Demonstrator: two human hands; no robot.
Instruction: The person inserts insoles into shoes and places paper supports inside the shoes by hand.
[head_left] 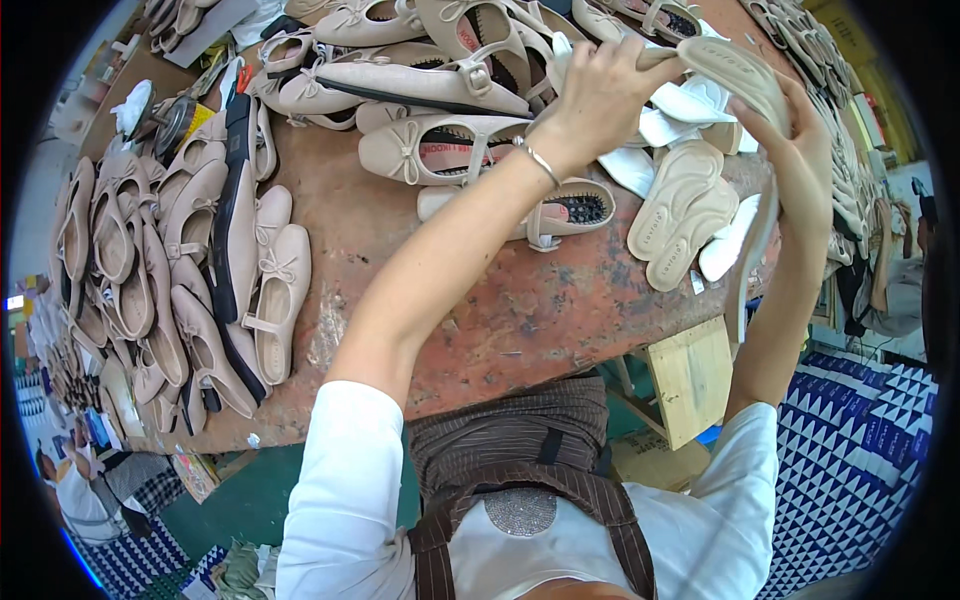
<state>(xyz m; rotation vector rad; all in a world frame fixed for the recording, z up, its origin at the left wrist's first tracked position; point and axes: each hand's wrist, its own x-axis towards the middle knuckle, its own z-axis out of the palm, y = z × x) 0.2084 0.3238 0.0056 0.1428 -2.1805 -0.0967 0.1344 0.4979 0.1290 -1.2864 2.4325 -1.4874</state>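
insole (735,70) is held up over the surface (520,310) by both hands: left grip (600,95) closed on its heel, right grip (790,130) closed along its edge.

Table (520,310): reddish-brown top, worn and rough, pale scuffs and dark stains, matt. I read the beige flats (270,290) at left of frame as smooth, soft-sheen leather or leatherlike stuff, with bows of the same. Insole (735,70) in both hands, upper right: matt beige, finely textured. Loose insoles (680,215) right of centre: same matt beige; white pieces (690,100) beside them look smooth. Bracelet (540,162) on left wrist: shiny metal. Wooden block (690,375) under the table edge: bare pale wood, unfinished. Sleeves (345,480): plain white cloth. Lower centre: brown striped fabric (510,430), matt. Floor mat (860,430) lower right: blue-white triangle print, material unclear.
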